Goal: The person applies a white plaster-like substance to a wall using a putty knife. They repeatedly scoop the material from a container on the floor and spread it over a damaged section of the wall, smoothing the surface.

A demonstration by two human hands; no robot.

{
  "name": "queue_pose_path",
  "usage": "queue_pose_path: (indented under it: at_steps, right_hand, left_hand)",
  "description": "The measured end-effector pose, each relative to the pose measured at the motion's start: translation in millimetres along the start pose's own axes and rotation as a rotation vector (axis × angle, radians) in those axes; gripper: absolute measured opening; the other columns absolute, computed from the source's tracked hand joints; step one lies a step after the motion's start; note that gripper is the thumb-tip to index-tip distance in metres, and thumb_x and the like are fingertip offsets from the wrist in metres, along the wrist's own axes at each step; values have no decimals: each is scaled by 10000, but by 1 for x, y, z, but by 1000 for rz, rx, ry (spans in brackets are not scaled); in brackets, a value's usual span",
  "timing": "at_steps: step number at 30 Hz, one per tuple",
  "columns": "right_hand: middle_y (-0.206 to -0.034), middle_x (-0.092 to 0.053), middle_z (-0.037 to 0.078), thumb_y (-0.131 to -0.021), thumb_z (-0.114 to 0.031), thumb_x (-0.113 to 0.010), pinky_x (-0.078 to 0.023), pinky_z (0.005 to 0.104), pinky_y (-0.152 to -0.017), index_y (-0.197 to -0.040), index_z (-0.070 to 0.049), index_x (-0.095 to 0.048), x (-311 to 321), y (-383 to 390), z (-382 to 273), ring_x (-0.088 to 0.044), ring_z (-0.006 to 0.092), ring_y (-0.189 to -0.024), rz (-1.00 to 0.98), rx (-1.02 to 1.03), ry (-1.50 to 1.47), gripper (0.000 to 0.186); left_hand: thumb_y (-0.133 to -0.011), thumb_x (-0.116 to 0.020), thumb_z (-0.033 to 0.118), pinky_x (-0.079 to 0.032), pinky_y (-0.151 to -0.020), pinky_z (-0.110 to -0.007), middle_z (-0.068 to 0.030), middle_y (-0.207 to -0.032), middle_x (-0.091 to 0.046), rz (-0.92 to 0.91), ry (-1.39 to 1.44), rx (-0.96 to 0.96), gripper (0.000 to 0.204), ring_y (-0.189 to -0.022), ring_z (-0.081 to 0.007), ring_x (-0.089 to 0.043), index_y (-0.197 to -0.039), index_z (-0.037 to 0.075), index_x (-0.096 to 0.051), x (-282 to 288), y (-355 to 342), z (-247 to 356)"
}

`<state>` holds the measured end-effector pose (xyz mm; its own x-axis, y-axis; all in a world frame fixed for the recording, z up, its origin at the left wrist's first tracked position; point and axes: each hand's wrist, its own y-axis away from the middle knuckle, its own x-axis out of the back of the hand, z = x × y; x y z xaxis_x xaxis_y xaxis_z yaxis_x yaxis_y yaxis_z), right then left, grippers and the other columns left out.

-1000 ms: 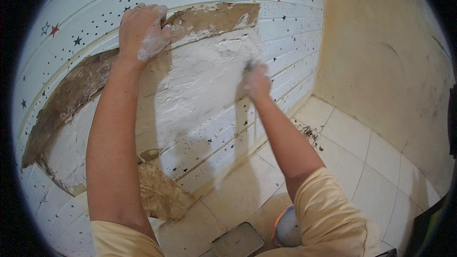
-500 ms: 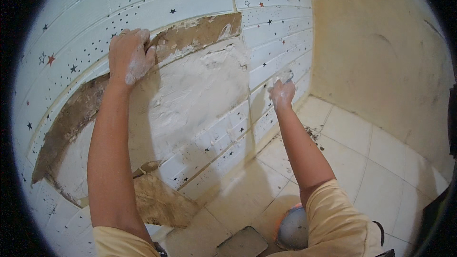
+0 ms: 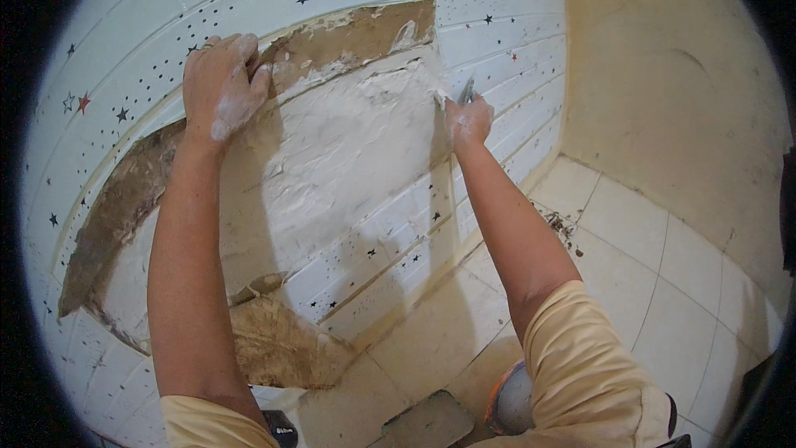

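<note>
On the wall of white panels with stars (image 3: 464, 25) is an opening filled with rough white plaster (image 3: 356, 133), with a bare brown band (image 3: 348, 37) along its top. My left hand (image 3: 222, 87), smeared with white, is closed at the upper edge of this band. Its bent fingertips and whatever they grip are hidden. At the right edge of the plaster, my right hand (image 3: 469, 121) is closed around a putty knife (image 3: 468, 88). Only a thin grey blade shows above the fist, and white paste clings beside the knuckles.
A torn brown sheet (image 3: 286, 344) hangs from the wall's lower part. Below are a round pale bucket-like container (image 3: 512, 398) with an orange rim and a dark greyish slab (image 3: 429, 423). Debris (image 3: 562, 228) lies on the tiled floor (image 3: 613, 282) near the beige side wall (image 3: 663, 99).
My right hand has moved up and left, from the lower starred panels to the plaster's right edge. The left hand keeps its place on the band. The view has shifted slightly.
</note>
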<state>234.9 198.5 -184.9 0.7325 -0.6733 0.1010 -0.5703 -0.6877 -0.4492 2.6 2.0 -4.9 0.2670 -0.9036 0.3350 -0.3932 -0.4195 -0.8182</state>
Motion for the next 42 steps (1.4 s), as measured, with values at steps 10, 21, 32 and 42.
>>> queue_pose_path:
  at_steps: [10, 21, 32, 42]
  right_hand:
    - [-1078, -547, 254, -723, -256, -704, -460, 415, -876, -1156, 46, -562, -10, -8, 5, -583, 386, -975, -59, -85, -34, 546]
    - [-954, -518, 187, -780, -120, -529, -462, 447, -791, -1120, -52, -565, 48, 13, -5, -550, 377, -923, -3, 508, 133, 349]
    - [-997, -503, 204, -777, -102, -546, -462, 442, -763, -1132, -15, -545, 41, 107, 7, -562, 371, -899, -450, 534, 179, 365]
    - [-1000, -510, 203, -819, -145, -577, -463, 443, -796, -1103, 22, -572, 29, 21, 20, -557, 375, -927, 97, 244, 57, 329]
  left_hand:
    - [-714, -636, 208, -385, -741, -418, -107, -779, -560, 82, -17, -35, 191, -812, -312, -532, -772, 66, -523, -6, -1, -2]
    - [-754, -609, 261, -410, -768, -445, -131, -829, -576, 94, -38, -80, 234, -837, -337, -543, -860, 60, -554, -14, 2, -12]
    - [-738, -635, 249, -403, -735, -448, -139, -792, -564, 118, -42, -54, 238, -827, -346, -544, -842, 59, -536, -12, 6, -9]
    - [-748, -633, 245, -407, -765, -437, -137, -831, -576, 69, -38, -36, 251, -862, -335, -548, -862, 44, -536, -12, 0, -7]
